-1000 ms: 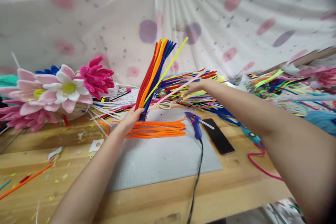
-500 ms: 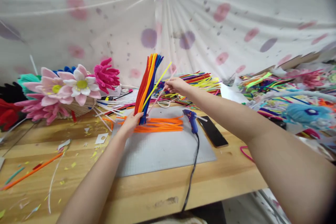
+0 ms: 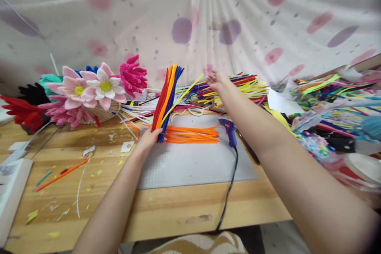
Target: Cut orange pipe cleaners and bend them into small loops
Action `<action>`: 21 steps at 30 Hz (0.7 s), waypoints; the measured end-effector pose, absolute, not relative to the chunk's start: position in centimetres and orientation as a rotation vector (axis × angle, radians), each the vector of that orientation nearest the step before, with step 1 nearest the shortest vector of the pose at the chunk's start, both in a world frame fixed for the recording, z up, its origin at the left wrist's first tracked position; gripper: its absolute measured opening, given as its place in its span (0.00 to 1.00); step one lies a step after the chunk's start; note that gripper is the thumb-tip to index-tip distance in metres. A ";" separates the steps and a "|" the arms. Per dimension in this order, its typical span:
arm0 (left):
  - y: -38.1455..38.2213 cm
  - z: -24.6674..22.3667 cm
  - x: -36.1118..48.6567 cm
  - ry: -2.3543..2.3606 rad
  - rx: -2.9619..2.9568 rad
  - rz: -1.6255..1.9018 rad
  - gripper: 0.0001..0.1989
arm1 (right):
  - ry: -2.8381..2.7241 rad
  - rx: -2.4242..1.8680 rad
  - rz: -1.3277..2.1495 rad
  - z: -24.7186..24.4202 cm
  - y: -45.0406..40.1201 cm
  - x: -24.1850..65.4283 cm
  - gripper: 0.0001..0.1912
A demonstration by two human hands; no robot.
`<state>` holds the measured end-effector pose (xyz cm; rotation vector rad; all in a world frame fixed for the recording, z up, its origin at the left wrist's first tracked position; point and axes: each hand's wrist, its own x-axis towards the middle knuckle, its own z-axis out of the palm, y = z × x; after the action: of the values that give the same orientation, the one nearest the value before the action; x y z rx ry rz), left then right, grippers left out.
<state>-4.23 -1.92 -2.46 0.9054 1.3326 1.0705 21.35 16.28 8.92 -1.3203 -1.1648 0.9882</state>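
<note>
My left hand is closed round the lower end of an upright bundle of pipe cleaners, red, orange, yellow and blue. One yellow pipe cleaner slants out of it to the right. Behind the bundle's foot, orange pipe cleaners lie in a loose row on a grey mat. Farther back on the right, my right hand is raised with its fingers apart, and I see nothing in it. It is just in front of a pile of mixed-colour pipe cleaners.
A blue glue gun lies on the mat, its black cord running to the front edge. My right forearm partly covers a phone. Fuzzy flowers stand at left. Scraps and an orange pipe cleaner litter the wooden table.
My right hand has moved away from the bundle, up and right, and its fingers have spread. The thin pink strand by it no longer shows. My left hand still grips the bundle; the view has shifted.
</note>
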 end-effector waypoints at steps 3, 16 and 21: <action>-2.5 -2.2 -3.9 1.284 0.884 1.083 0.12 | -1.017 -1.237 1.313 7.2 11.3 16.9 0.16; -4.5 -3.0 -4.5 0.788 0.639 1.067 0.24 | -1.254 -0.801 1.886 0.5 2.0 8.9 0.15; -4.2 -3.9 -4.9 0.918 0.546 1.207 0.20 | -1.568 -0.786 1.932 -1.4 1.2 7.3 0.19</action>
<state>-4.91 -4.18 -3.89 0.5459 0.9176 1.2070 7.31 1.22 -1.37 -0.7857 -1.5678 1.9315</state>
